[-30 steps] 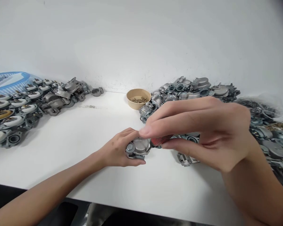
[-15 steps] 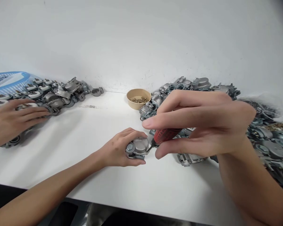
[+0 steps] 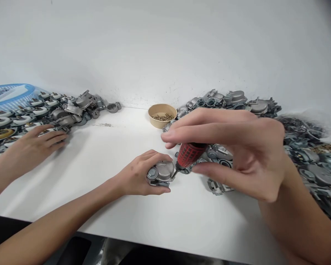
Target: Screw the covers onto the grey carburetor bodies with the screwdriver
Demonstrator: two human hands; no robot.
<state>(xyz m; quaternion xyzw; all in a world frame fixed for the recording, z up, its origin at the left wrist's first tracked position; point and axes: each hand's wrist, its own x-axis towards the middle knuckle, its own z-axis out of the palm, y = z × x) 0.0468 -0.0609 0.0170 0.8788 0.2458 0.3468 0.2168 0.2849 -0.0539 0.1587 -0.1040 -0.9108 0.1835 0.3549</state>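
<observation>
My left hand (image 3: 139,173) grips a grey metal carburetor (image 3: 164,170) low over the white table, its rounded bowl and a round bolt head showing. On the right, my right hand (image 3: 231,147) has its fingers around a red and black screwdriver (image 3: 189,154). The forefinger lies over the handle's upper end and the thumb is just below it. The driver's tip meets the right edge of the carburetor, beside my left fingertips. What the tip sits on is too small to tell.
A paper bowl (image 3: 152,117) with small brass screws stands at the back. Piles of metal parts lie on the right (image 3: 316,173) and left (image 3: 63,117). Another person's hand (image 3: 34,147) rests by the left pile, near a blue basket (image 3: 30,88).
My right hand has shifted and its thumb has moved off the handle, showing more of the red grip. The other person's hand has moved right, off the white-topped parts.
</observation>
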